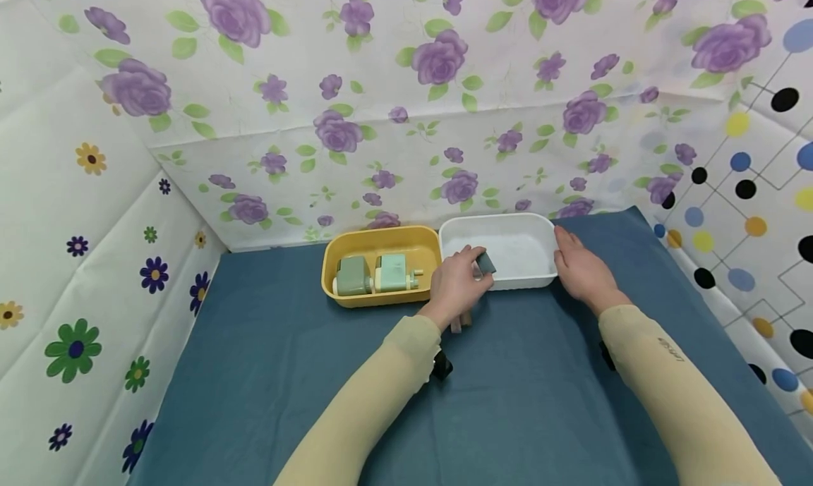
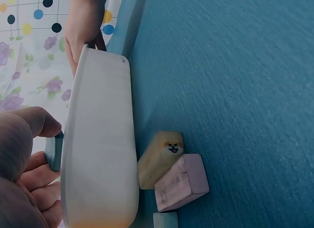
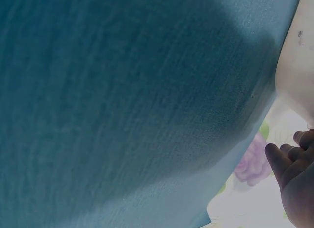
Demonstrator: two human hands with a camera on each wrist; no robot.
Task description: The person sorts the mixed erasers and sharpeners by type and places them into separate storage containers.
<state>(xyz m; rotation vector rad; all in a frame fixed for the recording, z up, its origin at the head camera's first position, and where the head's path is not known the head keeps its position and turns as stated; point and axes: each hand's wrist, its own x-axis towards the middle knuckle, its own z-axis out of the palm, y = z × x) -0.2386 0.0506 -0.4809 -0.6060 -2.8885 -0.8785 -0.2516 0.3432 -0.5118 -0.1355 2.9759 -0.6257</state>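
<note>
A: What is the left hand (image 1: 454, 281) up to?

B: Its grip is clamped on a grey block (image 1: 486, 263), thumb on one side and fingers on the other, near the centre of the frame. The block is held over the left part of the white tray (image 1: 524, 250) (whether it touches the tray, I can't tell).

A: And the right hand (image 1: 581, 267)?

B: Right of centre, at the tray's right end. Its fingers are extended and lie against the outside of that end; that grip is not closed round anything.

A: What sits beside the white tray?

B: A yellow tray (image 1: 381, 302), end to end with it on the left. Inside are an olive piece (image 1: 352, 278) and, just to its right, a mint piece (image 1: 392, 272).

A: Any more blocks?

B: In the left wrist view, lower middle, a tan block (image 2: 157, 161) with a small dog face, a pink block (image 2: 181, 185) against it, and a pale block (image 2: 165, 220) cut off by the bottom edge. All lie on the blue worktop (image 1: 286, 373), beside the white tray's long wall.
</note>
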